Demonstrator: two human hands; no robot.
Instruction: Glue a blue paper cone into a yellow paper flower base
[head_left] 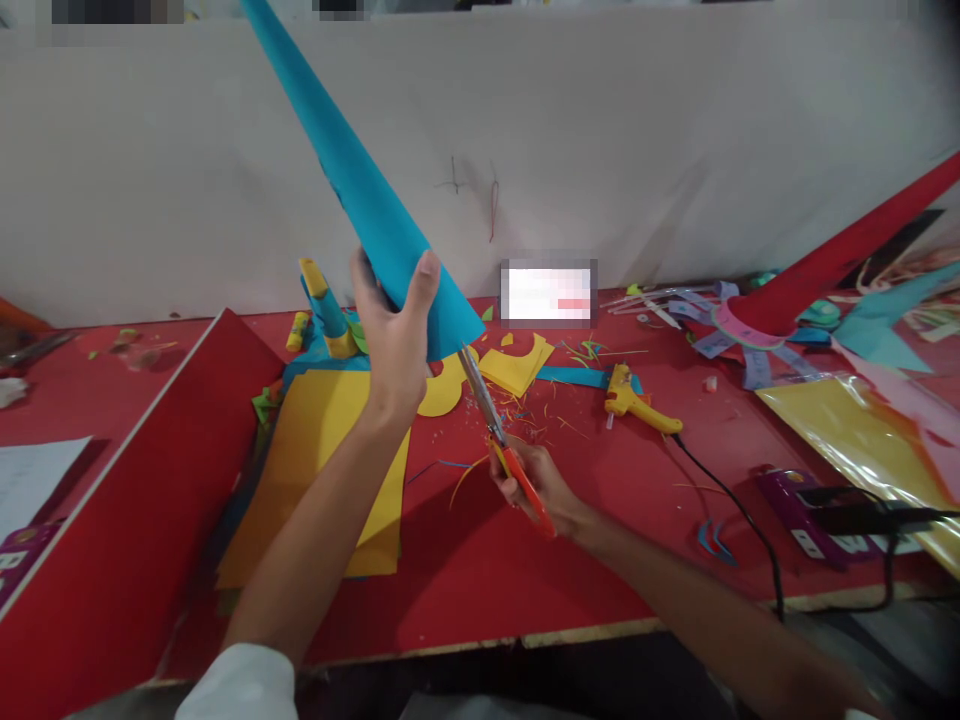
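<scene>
My left hand (397,335) is closed around the wide lower end of a long blue paper cone (375,210), which tilts up to the left over the table. In my right hand (540,485) are scissors (491,415) with orange handles. Their blades point up and meet the bottom rim of the cone; whether they bite into the paper I cannot tell. Below the cone lie a round yellow paper cutout (442,392) and a cut yellow piece (517,367) with a curved notch.
Yellow sheets (315,470) lie under my left forearm, beside a red upright panel (127,500). A yellow glue gun (634,400) with a black cord rests on the right, near a purple box (806,515). A red cone (862,245) stands tilted at the far right.
</scene>
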